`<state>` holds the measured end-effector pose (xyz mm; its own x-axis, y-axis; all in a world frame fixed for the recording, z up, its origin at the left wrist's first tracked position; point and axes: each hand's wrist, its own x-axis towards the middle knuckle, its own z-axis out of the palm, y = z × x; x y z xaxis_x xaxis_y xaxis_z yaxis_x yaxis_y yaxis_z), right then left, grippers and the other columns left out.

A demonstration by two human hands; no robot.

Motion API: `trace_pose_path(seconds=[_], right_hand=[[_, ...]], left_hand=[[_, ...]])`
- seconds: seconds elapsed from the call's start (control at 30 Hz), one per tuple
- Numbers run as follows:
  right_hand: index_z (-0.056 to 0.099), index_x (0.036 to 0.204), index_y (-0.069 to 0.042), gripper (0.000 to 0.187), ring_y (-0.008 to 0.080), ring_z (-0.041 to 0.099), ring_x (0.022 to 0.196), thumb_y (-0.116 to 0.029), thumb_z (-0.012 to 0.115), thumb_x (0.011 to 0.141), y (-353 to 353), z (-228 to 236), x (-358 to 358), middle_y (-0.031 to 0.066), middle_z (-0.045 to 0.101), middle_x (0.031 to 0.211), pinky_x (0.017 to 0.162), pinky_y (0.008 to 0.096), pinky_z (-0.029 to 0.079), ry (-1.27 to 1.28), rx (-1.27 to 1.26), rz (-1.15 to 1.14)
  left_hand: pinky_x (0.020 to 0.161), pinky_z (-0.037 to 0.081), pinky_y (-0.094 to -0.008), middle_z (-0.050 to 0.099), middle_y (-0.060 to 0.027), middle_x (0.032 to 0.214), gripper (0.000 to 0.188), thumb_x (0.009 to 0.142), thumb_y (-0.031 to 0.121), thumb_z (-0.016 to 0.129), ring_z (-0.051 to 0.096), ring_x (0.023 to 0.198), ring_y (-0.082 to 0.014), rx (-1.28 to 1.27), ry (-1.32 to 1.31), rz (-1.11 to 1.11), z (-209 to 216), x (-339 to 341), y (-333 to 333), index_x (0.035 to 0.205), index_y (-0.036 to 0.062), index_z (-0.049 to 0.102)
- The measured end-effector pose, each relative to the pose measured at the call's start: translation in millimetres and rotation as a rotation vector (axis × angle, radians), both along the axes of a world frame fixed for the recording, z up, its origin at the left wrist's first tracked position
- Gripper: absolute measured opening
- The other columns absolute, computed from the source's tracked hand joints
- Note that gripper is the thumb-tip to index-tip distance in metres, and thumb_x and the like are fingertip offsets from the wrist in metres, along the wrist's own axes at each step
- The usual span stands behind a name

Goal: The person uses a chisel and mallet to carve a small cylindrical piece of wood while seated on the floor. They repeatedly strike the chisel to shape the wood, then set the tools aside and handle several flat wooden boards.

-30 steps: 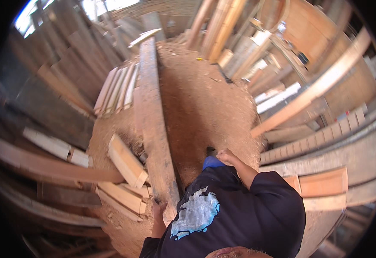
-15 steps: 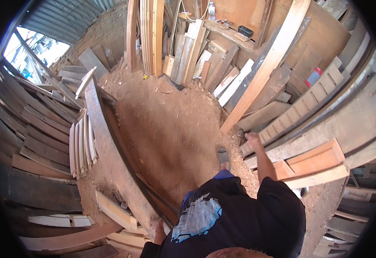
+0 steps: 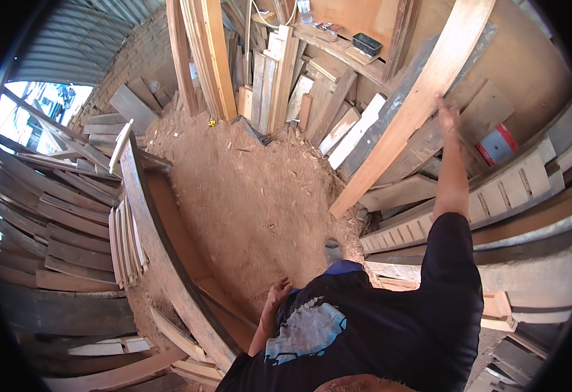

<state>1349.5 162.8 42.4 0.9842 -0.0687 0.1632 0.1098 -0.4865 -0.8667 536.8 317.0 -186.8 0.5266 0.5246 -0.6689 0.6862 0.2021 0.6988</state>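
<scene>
My right arm stretches forward and to the right, with my right hand [image 3: 449, 114] at the edge of a long light-brown plank [image 3: 413, 108]. The plank leans at a slant, its lower end on the dirt floor. My fingers on that side are extended, the tips at or close to the plank's edge; I cannot tell whether they touch it. My left hand [image 3: 277, 292] hangs beside my body, loosely bent and holding nothing, near a long wooden beam [image 3: 168, 268] on the left.
Several boards [image 3: 276, 78] lean against the back wall. A shelf there bears a black tray [image 3: 367, 44]. A slotted board [image 3: 475, 202] and a red and grey box [image 3: 497, 144] lie to the right. Stacked planks [image 3: 70, 242] fill the left side, around the sawdust-covered floor [image 3: 247, 196].
My right hand has moved forward from beside the slotted board up to the leaning plank. My left hand has come off the long beam and in toward my body.
</scene>
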Motion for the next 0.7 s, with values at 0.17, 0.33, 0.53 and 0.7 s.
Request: trace_pose_path(seconds=[0.17,0.33,0.53,0.7], right_hand=[[0.058,0.131,0.016,0.087,0.035,0.056,0.129,-0.051,0.082,0.082,10.2,21.1,82.6,0.0273,0.06,0.138,0.112,0.0386,0.041,0.021,0.148,0.108],[0.058,0.133,0.015,0.081,0.0299,0.059,0.121,-0.04,0.086,0.081,-46.2,-7.0,162.1,0.0219,0.064,0.135,0.107,0.0397,0.044,0.081,0.449,0.269],[0.064,0.123,0.015,0.077,0.0354,0.064,0.117,-0.05,0.08,0.084,-22.8,22.6,80.2,0.0295,0.067,0.127,0.103,0.0425,0.047,-0.008,-0.218,0.105],[0.062,0.128,0.013,0.06,0.0267,0.063,0.114,-0.033,0.076,0.092,-24.9,78.3,-57.3,0.0191,0.069,0.123,0.103,0.0399,0.046,-0.019,0.062,0.368]], left_hand=[[0.105,0.05,-0.0397,0.064,-0.0212,0.137,0.068,0.094,0.039,0.07,0.062,0.126,-0.0304,-0.089,0.159,-0.076,14.3,2.7,6.2,0.148,0.0037,0.05],[0.105,0.051,-0.0421,0.063,-0.0224,0.138,0.068,0.089,0.049,0.069,0.061,0.128,-0.0337,0.127,0.37,-0.311,2.0,4.8,37.8,0.141,0.0074,0.059],[0.096,0.056,-0.0444,0.07,-0.0237,0.121,0.066,0.086,0.044,0.067,0.068,0.114,-0.0371,0.168,0.3,-0.054,17.0,71.6,48.9,0.142,0.0093,0.058],[0.108,0.048,-0.0468,0.058,-0.0241,0.142,0.085,0.086,0.035,0.076,0.058,0.129,-0.0421,0.395,-0.025,-0.245,35.0,221.1,66.7,0.156,0.011,0.035]])
